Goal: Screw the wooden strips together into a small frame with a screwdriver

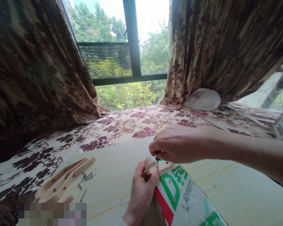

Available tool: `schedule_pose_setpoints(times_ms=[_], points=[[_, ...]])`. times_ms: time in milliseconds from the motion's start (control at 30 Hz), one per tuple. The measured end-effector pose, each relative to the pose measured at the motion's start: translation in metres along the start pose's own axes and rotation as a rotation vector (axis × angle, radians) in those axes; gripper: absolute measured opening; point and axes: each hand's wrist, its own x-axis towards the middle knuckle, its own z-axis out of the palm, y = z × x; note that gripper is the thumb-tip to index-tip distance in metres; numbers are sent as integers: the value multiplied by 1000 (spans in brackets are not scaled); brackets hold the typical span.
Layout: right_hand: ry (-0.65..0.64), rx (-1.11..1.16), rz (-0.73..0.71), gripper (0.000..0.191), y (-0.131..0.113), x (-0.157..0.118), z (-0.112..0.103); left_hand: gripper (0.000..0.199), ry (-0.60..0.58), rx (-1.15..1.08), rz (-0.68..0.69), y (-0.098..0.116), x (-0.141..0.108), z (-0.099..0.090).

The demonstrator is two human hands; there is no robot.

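Grasping screwdriver [157, 158]: right hand [172, 142], fingers round handle; best kept upright.
Holding wooden piece [150, 165]: left hand [141, 190], fingers clasped; thumb best clear of tip.
Screws [88, 177]: left, worktop [110, 179].

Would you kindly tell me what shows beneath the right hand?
A dark-handled screwdriver points down at a wooden piece; the right hand covers the tool's upper part.

- The right hand [172, 144] is above the screwdriver [158, 160], back upward, fingers curled around its handle.
- The bare right forearm [247, 152] stretches nearly level, to the screwdriver's right.
- The left hand [142, 190] is below and left of the screwdriver, fingers bent, thumb reaching close to its tip.
- The left wrist [129, 216] is farther below the screwdriver.
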Motion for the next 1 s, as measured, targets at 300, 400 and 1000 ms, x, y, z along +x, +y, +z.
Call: schedule_pose_setpoints(times_ms=[300, 400, 1000], points=[[17, 27, 124, 25, 11, 8, 10, 40, -2, -24, -20, -3, 1, 1], [-15, 16, 116, 22, 8, 5, 5, 40, -12, -26, -17, -4, 1, 0], [-34, 21, 57, 19, 3, 1, -2, 40, -18, -9, -3, 0, 1, 0]])
